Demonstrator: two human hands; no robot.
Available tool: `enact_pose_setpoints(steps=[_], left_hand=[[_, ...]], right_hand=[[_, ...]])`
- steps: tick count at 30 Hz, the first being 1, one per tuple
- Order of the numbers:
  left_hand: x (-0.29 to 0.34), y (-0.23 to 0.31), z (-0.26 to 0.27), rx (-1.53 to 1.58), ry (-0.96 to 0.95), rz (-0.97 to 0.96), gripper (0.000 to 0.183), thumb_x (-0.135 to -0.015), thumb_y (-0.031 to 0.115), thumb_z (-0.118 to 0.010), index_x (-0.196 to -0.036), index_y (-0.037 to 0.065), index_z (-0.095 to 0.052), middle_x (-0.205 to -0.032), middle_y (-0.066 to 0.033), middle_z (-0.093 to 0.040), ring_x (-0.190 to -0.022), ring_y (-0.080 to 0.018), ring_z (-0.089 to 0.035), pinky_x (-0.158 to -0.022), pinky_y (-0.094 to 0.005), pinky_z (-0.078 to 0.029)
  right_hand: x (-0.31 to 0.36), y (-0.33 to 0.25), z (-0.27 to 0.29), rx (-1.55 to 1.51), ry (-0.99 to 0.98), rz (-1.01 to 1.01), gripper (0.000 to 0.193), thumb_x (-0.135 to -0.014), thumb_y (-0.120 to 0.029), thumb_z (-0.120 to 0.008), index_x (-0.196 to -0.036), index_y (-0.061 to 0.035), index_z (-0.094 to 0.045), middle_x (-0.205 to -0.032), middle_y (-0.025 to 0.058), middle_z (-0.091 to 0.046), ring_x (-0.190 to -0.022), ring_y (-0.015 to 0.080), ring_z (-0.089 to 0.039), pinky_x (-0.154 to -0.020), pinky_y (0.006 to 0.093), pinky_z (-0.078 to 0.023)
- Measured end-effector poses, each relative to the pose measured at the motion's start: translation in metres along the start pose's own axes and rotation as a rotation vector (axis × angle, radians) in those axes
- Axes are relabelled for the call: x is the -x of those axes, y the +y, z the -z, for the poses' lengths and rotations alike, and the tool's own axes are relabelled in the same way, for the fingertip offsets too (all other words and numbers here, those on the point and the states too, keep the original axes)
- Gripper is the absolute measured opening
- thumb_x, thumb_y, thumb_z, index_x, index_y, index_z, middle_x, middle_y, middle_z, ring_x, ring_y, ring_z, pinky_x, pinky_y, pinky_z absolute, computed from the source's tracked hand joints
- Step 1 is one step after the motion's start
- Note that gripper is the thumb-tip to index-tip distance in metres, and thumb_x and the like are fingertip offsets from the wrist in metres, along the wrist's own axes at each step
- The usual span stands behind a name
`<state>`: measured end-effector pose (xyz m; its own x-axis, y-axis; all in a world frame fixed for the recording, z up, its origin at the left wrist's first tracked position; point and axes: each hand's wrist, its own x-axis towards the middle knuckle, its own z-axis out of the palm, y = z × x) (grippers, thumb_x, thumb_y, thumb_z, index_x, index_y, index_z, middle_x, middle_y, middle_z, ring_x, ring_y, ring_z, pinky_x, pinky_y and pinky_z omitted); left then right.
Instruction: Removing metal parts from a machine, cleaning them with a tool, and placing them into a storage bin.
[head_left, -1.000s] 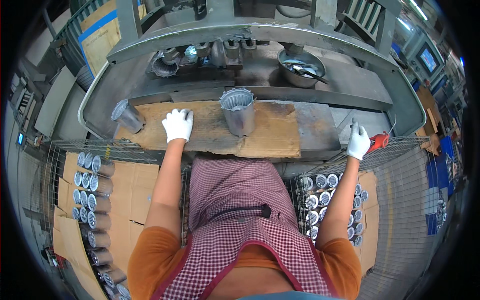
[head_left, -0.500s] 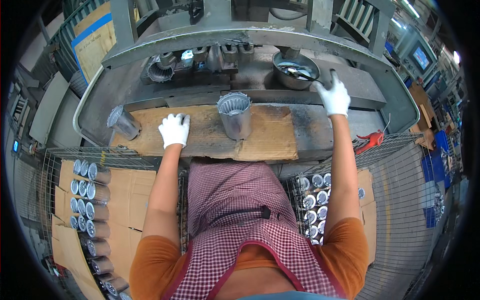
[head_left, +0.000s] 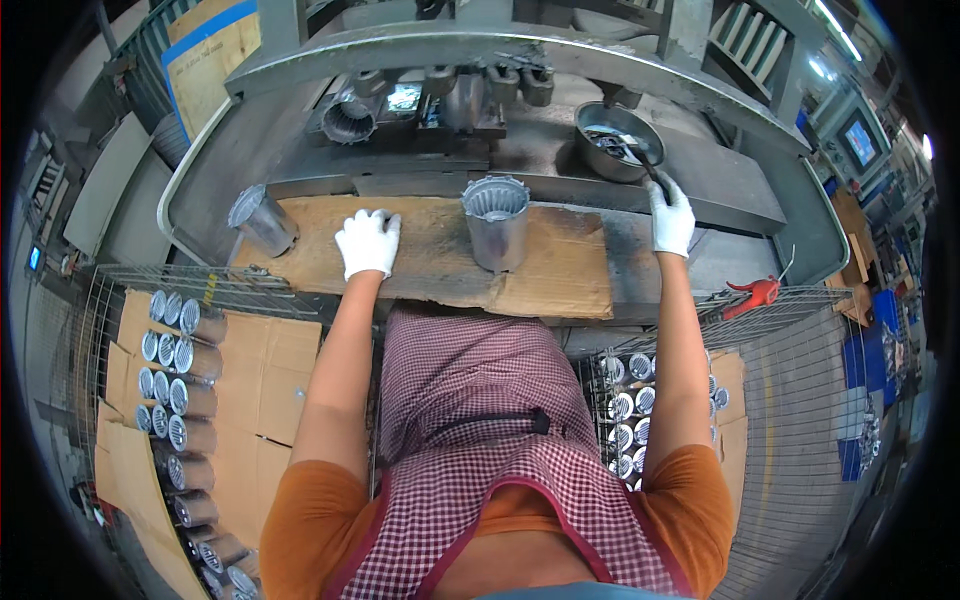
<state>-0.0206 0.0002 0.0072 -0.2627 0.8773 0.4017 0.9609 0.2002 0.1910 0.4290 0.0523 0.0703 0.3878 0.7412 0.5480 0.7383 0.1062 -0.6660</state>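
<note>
My right hand (head_left: 673, 218), in a white glove, is closed around the dark handle (head_left: 649, 165) of a tool. The tool's far end goes down into a metal bowl (head_left: 656, 136) with liquid inside, so its kind is hidden. My left hand (head_left: 368, 243), also gloved, rests on the cardboard sheet (head_left: 555, 260) with its fingers apart and nothing in it. Between my hands stands a ribbed grey metal cylinder (head_left: 497, 230), upright with its wide rim on top. A similar metal cylinder (head_left: 264, 221) leans at the cardboard's left end.
A machine beam (head_left: 420, 50) crosses above the bench. Under it, another metal cylinder (head_left: 348, 120) lies by the fixture. A red air gun (head_left: 752, 297) hangs at the right on a wire cage (head_left: 790, 390). Rows of finished-looking cylinders (head_left: 190, 355) stand in the left cage, with more (head_left: 622, 405) at the right.
My right hand has gone from spread fingers beside the bowl to a grip on the tool's handle. The left hand stays on the cardboard. The whole view has shifted slightly.
</note>
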Motion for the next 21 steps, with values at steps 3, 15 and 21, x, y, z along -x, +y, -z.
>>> enact_pose_setpoints(steps=[3,15,21], left_hand=[[0.001,0.0,0.0,0.001,-0.002,0.002,0.033,-0.088,0.044,-0.054,-0.097,0.017,-0.07,-0.102,-0.0106,-0.063,-0.098,-0.0317,-0.057,-0.082,-0.0456,-0.044],[0.0,-0.001,0.001,0.058,-0.023,0.03,0.034,-0.088,0.042,-0.053,-0.099,0.014,-0.07,-0.102,-0.0103,-0.063,-0.099,-0.0303,-0.056,-0.085,-0.0455,-0.042],[-0.002,-0.005,-0.001,0.139,-0.055,0.085,0.035,-0.089,0.043,-0.052,-0.1,0.014,-0.069,-0.105,-0.0108,-0.063,-0.104,-0.0314,-0.055,-0.088,-0.0452,-0.043]], right_hand=[[0.006,-0.018,0.003,-0.002,0.023,0.053,0.031,-0.087,-0.03,-0.064,-0.11,-0.0095,-0.068,-0.103,0.0144,-0.068,-0.096,0.0271,-0.065,-0.086,0.0346,-0.048],[-0.005,-0.194,-0.06,-0.341,-0.192,0.582,0.03,-0.089,-0.028,-0.058,-0.106,-0.0052,-0.066,-0.102,0.0183,-0.066,-0.095,0.0344,-0.063,-0.083,0.0377,-0.048],[-0.054,-0.177,-0.084,-0.218,-0.009,0.452,0.025,-0.089,-0.025,-0.06,-0.099,-0.0041,-0.069,-0.084,0.0118,-0.069,-0.076,0.0189,-0.064,-0.072,0.0309,-0.048]])
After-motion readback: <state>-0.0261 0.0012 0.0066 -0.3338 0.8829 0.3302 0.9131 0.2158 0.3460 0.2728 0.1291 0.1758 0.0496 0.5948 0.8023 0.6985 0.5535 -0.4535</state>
